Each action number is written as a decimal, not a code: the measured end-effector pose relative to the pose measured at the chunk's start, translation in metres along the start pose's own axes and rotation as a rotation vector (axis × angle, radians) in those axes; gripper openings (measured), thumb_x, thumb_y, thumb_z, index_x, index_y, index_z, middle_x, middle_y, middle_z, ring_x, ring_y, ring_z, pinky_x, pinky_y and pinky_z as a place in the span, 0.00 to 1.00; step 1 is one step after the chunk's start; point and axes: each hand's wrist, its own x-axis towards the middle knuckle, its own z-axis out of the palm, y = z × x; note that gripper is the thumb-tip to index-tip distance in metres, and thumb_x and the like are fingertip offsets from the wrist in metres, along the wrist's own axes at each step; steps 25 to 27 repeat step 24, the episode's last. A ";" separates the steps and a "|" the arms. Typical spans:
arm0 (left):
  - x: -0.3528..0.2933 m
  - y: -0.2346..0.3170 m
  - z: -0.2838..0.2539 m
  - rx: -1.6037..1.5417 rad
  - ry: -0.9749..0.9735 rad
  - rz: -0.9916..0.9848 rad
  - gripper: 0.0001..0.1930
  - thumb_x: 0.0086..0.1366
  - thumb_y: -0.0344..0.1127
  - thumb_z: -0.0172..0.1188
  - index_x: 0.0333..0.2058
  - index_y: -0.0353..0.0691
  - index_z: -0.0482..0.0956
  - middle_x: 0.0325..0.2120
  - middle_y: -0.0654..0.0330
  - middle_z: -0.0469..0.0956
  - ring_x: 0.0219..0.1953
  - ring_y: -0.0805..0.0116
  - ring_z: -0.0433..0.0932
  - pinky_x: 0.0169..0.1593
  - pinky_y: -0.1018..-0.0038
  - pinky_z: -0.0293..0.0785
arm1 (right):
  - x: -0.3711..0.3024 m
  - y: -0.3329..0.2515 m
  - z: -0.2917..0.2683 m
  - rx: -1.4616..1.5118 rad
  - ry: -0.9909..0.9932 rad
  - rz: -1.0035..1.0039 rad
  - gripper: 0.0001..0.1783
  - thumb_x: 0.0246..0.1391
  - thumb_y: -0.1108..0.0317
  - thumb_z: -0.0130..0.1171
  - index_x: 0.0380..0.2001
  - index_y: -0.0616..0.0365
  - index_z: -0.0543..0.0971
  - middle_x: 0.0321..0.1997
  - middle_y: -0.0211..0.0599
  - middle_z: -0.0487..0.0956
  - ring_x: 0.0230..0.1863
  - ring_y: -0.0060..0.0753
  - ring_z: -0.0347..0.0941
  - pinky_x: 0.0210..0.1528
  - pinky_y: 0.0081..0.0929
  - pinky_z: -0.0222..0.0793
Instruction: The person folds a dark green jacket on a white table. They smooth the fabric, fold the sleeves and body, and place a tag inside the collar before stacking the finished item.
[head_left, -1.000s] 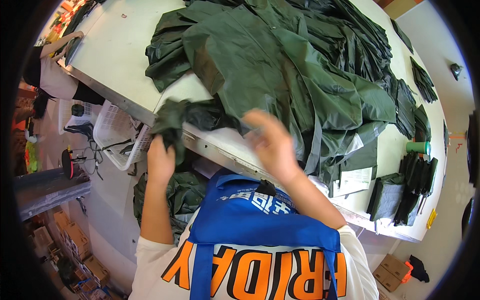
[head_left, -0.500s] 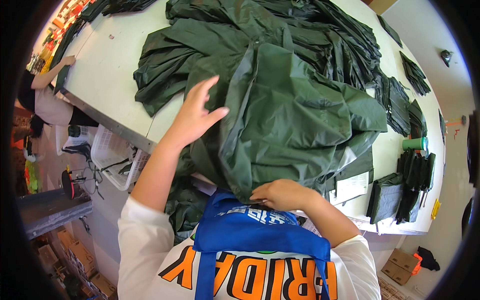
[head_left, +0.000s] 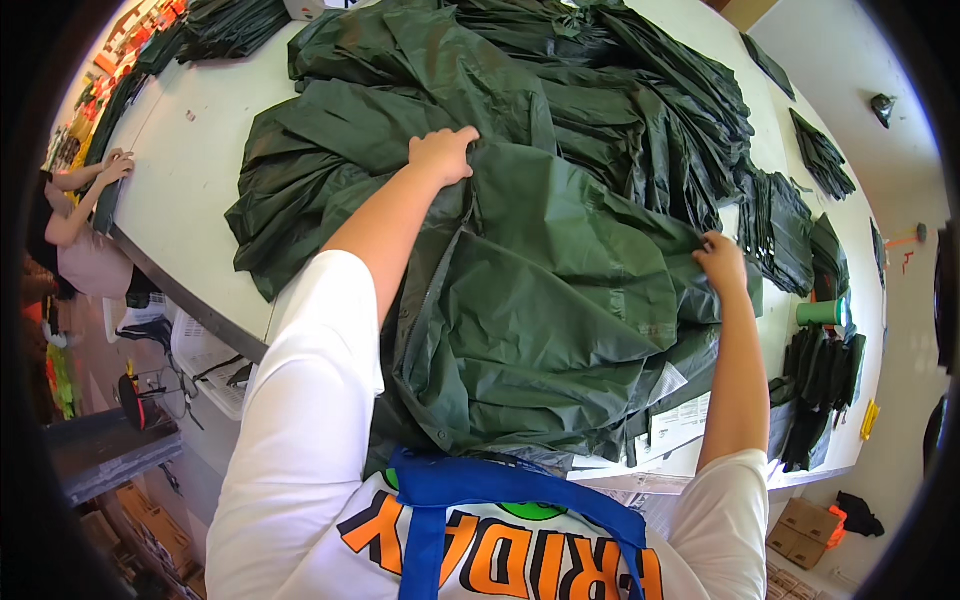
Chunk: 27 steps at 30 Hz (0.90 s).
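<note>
A dark green rain jacket [head_left: 560, 300] lies spread in front of me, its zip edge and snap buttons running down the left side. My left hand [head_left: 445, 158] has its fingers curled closed on the jacket's upper part, near the top of the zip. Over at the right, my right hand [head_left: 722, 265] pinches the jacket's outer edge by what looks like a sleeve. The jacket's near hem hangs at the table edge against my blue apron [head_left: 520, 483]. Beyond it lie more dark green garments [head_left: 640, 110] in a crumpled heap.
Folded dark garments [head_left: 825, 155] and a green roll [head_left: 822, 312] line the right of the white table [head_left: 180, 170]. Printed paper [head_left: 680, 425] lies under the jacket's right edge. A white basket [head_left: 205, 360] stands below the left edge. Another person's hands [head_left: 115, 168] are at the far left.
My left hand has moved forward and closed on the jacket's upper part. My right hand has left the near hem for the right edge. The jacket lies flatter and wider.
</note>
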 end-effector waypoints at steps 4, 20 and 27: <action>-0.022 -0.019 -0.050 -0.200 0.366 0.298 0.16 0.50 0.37 0.65 0.40 0.45 0.76 0.36 0.54 0.76 0.44 0.52 0.75 0.44 0.61 0.71 | -0.017 0.001 -0.053 0.550 0.836 -0.311 0.11 0.49 0.82 0.52 0.36 0.58 0.74 0.34 0.31 0.74 0.31 0.22 0.69 0.36 0.20 0.67; -0.301 -0.181 0.037 -0.443 0.638 -0.334 0.15 0.56 0.23 0.59 0.42 0.45 0.78 0.47 0.60 0.68 0.45 0.70 0.71 0.42 0.79 0.70 | -0.230 -0.106 0.004 0.437 -0.096 -0.527 0.20 0.42 0.85 0.55 0.41 0.57 0.78 0.44 0.45 0.78 0.38 0.44 0.77 0.40 0.30 0.74; -0.289 -0.159 0.023 -0.650 0.756 -0.156 0.17 0.58 0.26 0.60 0.47 0.45 0.75 0.50 0.59 0.69 0.46 0.68 0.72 0.44 0.77 0.71 | -0.170 -0.151 0.003 0.399 0.164 -0.597 0.15 0.49 0.81 0.55 0.42 0.60 0.77 0.47 0.47 0.77 0.46 0.47 0.75 0.47 0.32 0.71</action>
